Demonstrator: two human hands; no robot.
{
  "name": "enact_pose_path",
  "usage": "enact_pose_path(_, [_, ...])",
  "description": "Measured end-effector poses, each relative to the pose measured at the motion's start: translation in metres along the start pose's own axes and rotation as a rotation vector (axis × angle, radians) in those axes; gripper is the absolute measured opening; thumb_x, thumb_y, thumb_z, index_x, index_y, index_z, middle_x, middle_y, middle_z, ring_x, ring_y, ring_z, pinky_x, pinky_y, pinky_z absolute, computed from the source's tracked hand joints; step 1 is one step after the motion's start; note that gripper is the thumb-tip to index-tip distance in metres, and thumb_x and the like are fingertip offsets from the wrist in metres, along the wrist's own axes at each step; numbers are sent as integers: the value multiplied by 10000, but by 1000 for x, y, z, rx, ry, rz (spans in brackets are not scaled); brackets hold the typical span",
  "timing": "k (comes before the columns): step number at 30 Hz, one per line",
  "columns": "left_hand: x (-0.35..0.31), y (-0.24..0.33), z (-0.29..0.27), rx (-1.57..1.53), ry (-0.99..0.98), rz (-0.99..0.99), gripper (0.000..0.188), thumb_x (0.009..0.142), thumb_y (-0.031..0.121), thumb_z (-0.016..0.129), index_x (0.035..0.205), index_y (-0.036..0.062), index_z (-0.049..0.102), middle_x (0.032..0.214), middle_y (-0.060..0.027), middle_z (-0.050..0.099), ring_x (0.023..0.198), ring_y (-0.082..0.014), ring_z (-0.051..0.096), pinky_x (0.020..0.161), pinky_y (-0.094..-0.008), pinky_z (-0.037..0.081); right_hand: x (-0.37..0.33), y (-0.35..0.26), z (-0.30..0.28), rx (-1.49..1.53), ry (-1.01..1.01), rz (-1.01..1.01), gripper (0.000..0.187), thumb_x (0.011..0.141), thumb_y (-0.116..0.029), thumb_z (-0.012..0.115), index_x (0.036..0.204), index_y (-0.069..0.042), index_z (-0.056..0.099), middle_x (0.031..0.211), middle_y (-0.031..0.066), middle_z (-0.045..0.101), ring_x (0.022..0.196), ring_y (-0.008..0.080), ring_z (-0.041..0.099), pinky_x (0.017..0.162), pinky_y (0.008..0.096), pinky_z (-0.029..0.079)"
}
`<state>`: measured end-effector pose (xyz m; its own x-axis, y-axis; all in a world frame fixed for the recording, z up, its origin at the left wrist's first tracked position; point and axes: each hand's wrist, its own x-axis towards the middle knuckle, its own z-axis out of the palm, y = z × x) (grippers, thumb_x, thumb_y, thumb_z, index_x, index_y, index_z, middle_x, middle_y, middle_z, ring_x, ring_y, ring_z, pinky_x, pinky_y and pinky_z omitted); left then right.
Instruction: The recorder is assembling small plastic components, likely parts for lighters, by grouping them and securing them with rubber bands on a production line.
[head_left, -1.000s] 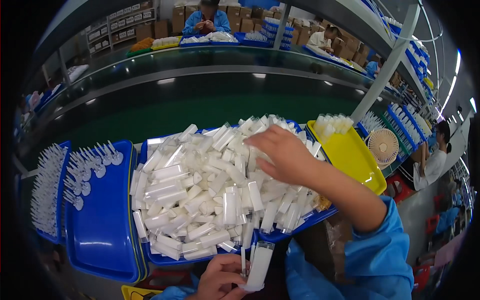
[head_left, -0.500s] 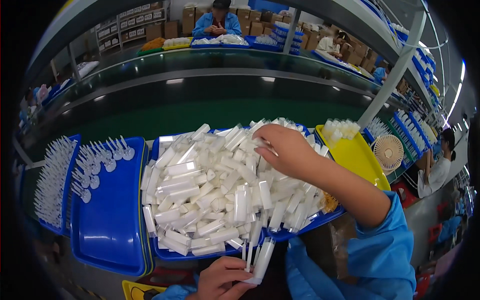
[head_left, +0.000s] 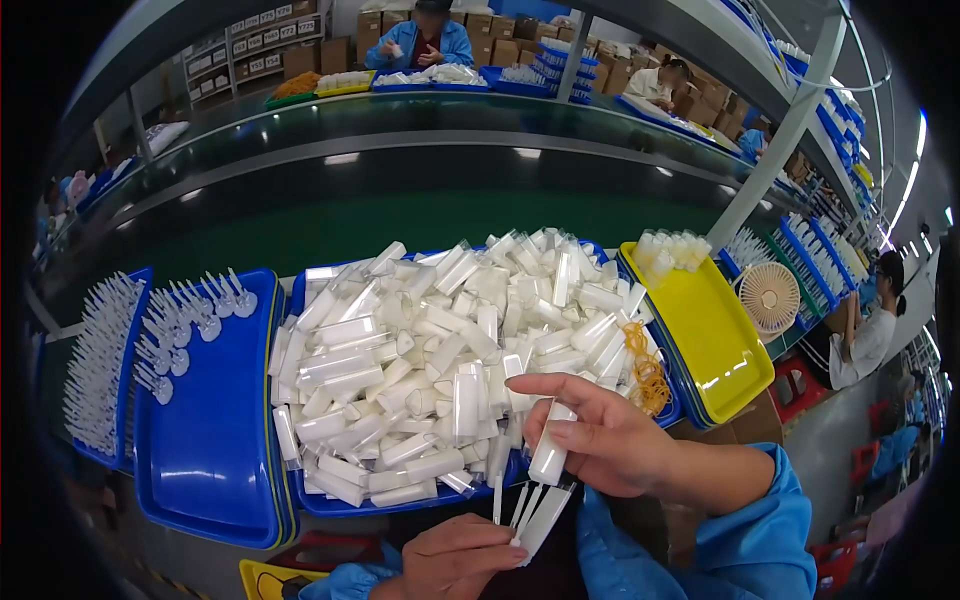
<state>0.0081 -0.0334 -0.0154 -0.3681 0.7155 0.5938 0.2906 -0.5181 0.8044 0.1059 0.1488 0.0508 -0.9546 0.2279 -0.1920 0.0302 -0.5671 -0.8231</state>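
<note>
At the near edge of the blue tray [head_left: 345, 508], my left hand [head_left: 462, 552] grips a white pronged holder [head_left: 522, 512] by its base. Several thin prongs stand up from it, tilted, and one carries a white tube in a clear sleeve. Just above the prongs, my right hand [head_left: 622, 445] pinches another sleeved white tube [head_left: 549, 458] between thumb and fingers. Whether its lower end touches a prong I cannot tell. A heap of similar white tubes [head_left: 400, 375] fills the blue tray behind my hands. Orange rubber bands [head_left: 648, 385] lie at the heap's right end.
To the left, a stacked blue tray [head_left: 205, 440] bears pronged holders; another [head_left: 100, 370] is packed with them. A yellow tray [head_left: 725, 360] with filled pieces and a round fan [head_left: 770, 298] stand right. Beyond runs a green conveyor belt [head_left: 420, 205]. A person [head_left: 430, 45] works across it.
My right hand has come back from the far side of the heap toward my left hand, now with a sleeved tube in it. The left hand keeps its grip on the holder.
</note>
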Motion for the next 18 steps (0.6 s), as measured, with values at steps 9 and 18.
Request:
enact_pose_path(9, [0, -1, 1, -22, -14, -23, 108, 700, -24, 668, 800, 15, 650, 851, -131, 620, 719, -266, 599, 626, -323, 486, -9, -2, -19, -258, -103, -14, 241, 919, -178, 469, 1126, -76, 402, 993, 19, 532, 906, 92, 516, 792, 242, 414])
enact_pose_path(18, [3, -6, 1, 17, -76, -44, 135, 689, -47, 638, 810, 11, 657, 842, -142, 613, 694, -278, 588, 616, -338, 477, -20, -13, -9, -1272, 12, -350, 149, 889, -149, 504, 989, -50, 453, 804, 75, 527, 771, 171, 512, 679, 284, 391])
